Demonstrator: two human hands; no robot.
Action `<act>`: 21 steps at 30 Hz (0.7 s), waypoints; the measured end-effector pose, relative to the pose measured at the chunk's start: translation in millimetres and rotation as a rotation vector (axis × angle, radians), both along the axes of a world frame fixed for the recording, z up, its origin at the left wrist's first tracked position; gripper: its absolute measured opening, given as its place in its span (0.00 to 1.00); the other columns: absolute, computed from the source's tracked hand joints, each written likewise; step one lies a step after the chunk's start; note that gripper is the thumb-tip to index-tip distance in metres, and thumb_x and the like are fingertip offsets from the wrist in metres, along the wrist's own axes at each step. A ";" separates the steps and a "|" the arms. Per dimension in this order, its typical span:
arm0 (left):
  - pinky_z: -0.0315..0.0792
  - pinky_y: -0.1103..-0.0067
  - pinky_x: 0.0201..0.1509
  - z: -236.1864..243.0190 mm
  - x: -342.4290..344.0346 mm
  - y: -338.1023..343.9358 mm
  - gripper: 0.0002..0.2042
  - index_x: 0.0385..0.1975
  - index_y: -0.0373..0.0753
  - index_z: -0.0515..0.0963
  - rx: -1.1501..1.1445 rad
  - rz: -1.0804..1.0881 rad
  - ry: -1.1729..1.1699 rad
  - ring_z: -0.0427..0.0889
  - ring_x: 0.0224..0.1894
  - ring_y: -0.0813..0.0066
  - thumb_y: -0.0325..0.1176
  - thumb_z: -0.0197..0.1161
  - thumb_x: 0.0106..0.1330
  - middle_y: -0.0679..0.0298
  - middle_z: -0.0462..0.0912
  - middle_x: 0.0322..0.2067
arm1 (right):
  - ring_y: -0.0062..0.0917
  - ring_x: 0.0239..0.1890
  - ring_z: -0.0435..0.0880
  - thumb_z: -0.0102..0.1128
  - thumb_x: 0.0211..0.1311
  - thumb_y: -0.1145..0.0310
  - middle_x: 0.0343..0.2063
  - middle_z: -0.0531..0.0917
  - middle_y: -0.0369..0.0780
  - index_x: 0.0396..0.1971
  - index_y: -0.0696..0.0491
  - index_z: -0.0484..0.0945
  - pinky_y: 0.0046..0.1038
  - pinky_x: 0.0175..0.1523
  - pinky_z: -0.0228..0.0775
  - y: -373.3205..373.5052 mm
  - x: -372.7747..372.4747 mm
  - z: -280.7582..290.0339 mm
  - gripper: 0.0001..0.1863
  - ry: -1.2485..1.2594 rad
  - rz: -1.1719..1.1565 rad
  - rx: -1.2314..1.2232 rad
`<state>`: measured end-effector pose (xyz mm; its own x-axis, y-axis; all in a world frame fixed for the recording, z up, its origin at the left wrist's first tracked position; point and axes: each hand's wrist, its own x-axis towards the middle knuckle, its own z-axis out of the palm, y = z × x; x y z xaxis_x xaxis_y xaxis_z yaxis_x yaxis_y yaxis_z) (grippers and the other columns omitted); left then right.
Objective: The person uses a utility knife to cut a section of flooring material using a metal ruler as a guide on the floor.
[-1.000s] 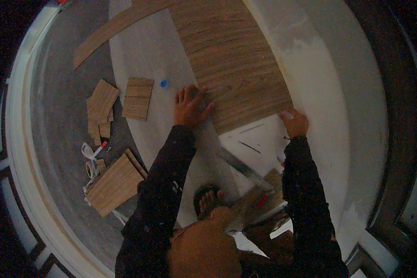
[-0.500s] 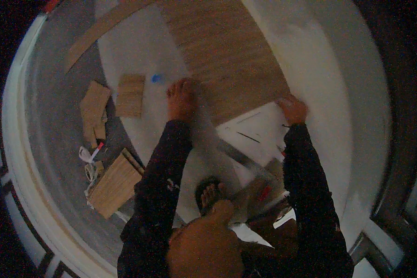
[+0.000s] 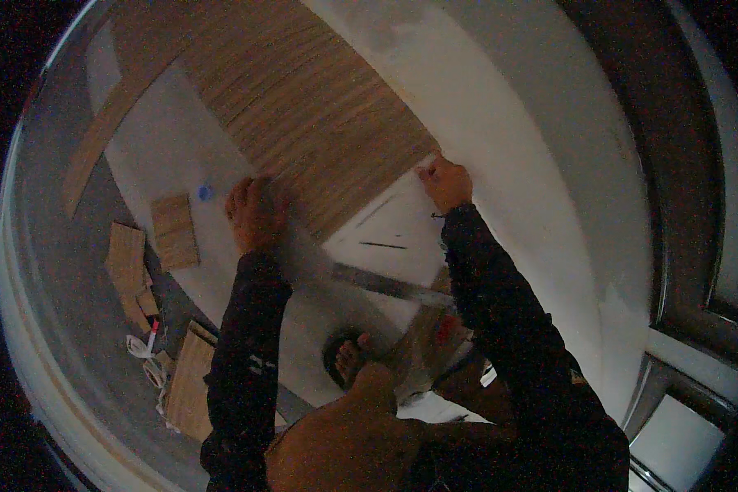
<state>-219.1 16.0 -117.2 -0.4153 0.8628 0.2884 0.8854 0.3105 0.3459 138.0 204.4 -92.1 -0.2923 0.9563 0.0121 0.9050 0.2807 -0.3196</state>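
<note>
A wide wood-grain flooring panel [image 3: 303, 123] lies on the floor ahead of me. By its left edge, my left hand [image 3: 256, 217] rests low over the grey floor, slightly blurred, fingers apart and nothing seen in them. At the panel's near right corner, my right hand [image 3: 448, 185] is closed, its fingertips pinching the corner. Just in front of the panel's near edge is a white patch [image 3: 394, 234] with dark lines on it. A small blue thing [image 3: 206, 193] and a cut piece of wood-grain board [image 3: 175, 231] lie left of my left hand.
Board offcuts [image 3: 126, 262] and a larger board piece [image 3: 190, 389] lie on the left, with a tangled white cord [image 3: 141, 346] between. A long curved-looking strip [image 3: 111, 135] is farther off. A grey bar [image 3: 385, 285] and my foot [image 3: 351, 357] are close in. A pale wall [image 3: 541, 172] runs along the right.
The view has turned, so the panel and offcuts appear farther left and tilted. My right hand has closed more tightly at the corner. My left hand remains beside the panel's left edge.
</note>
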 end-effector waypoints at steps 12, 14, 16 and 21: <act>0.60 0.58 0.71 -27.7 -23.2 -10.1 0.23 0.55 0.46 0.79 -0.062 -0.009 0.065 0.71 0.64 0.52 0.47 0.71 0.62 0.55 0.76 0.58 | 0.47 0.33 0.86 0.70 0.58 0.49 0.25 0.86 0.46 0.27 0.51 0.84 0.47 0.39 0.77 -2.9 -19.6 14.7 0.18 -0.003 0.012 -0.085; 0.59 0.58 0.71 -29.2 -29.7 -20.9 0.23 0.56 0.46 0.78 -0.026 0.013 -0.050 0.70 0.65 0.52 0.46 0.70 0.62 0.55 0.75 0.59 | 0.47 0.33 0.86 0.70 0.58 0.50 0.24 0.86 0.46 0.27 0.51 0.84 0.46 0.39 0.77 -5.6 -28.7 17.2 0.18 0.007 0.042 -0.057; 0.59 0.58 0.71 -1.3 -0.6 -17.0 0.23 0.56 0.47 0.78 -0.036 0.020 -0.075 0.69 0.65 0.52 0.46 0.70 0.62 0.56 0.75 0.59 | 0.46 0.32 0.86 0.70 0.58 0.51 0.24 0.86 0.46 0.27 0.51 0.84 0.46 0.39 0.77 -6.4 -14.5 11.2 0.17 -0.027 0.052 -0.032; 0.58 0.58 0.72 -2.6 -11.6 -26.7 0.24 0.58 0.47 0.77 -0.094 0.028 0.113 0.69 0.66 0.52 0.45 0.70 0.62 0.56 0.74 0.60 | 0.46 0.31 0.85 0.68 0.58 0.50 0.23 0.85 0.46 0.26 0.52 0.83 0.48 0.40 0.76 -7.6 -22.0 6.6 0.19 -0.083 0.099 -0.025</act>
